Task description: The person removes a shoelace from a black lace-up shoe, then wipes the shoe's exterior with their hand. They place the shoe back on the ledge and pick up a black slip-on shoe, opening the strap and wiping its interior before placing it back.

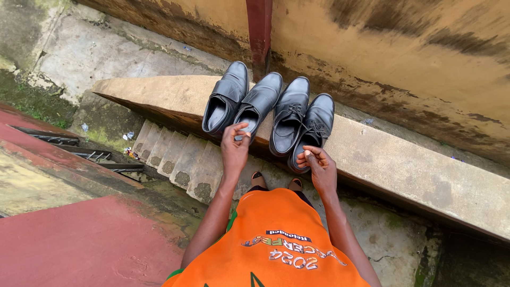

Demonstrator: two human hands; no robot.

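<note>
- Orange shirt (276,244) fills the bottom edge.
- Left hand (235,149) pinches the heel of a black slip-on shoe (259,103) on the concrete ledge (404,165).
- Right hand (319,166), fingers pinched together, touches the heel of a black lace-up shoe (313,127).

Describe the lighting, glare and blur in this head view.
Head view: soft, even daylight with no hard shadows; pale sheen on the black shoes beside the left hand and right hand; centre sharp, wall slightly smeared, edges bowed by the wide lens.
</note>
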